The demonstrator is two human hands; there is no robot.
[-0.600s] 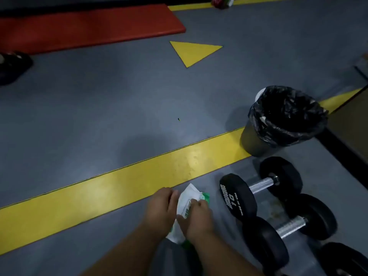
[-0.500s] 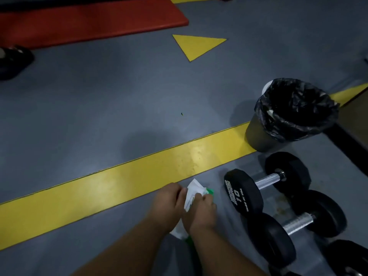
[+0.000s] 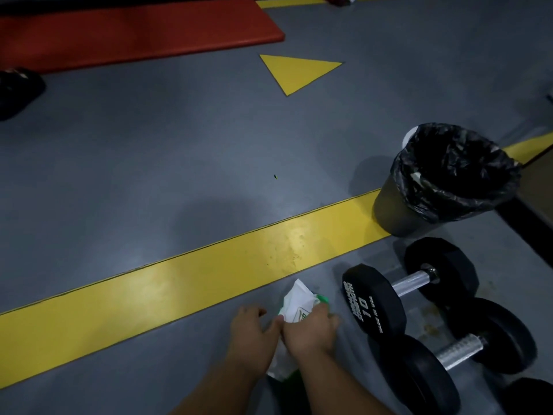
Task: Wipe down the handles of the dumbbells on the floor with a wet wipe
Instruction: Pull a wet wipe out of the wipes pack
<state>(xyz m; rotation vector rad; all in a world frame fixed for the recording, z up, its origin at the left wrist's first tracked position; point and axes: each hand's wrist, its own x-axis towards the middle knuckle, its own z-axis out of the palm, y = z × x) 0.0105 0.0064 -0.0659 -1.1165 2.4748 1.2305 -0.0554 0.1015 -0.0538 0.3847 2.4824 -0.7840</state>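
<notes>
Both forearms entered from the bottom centre of the frame, wrists close together. The left hand [image 3: 254, 332] was loosely curled, fingers bent, thumb touching the right hand [image 3: 309, 329], which was closed in a grip, knuckles upward.

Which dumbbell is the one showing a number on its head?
The dumbbell nearest the bin: its near head reads 10. The next dumbbell shows plain black heads.

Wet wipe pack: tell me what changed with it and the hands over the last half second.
The left hand has opened and loosened off the wet wipe pack, fingers now spread. The right hand still grips it. The dumbbells and the bin stayed put on the floor, handles not yet wiped.
</notes>
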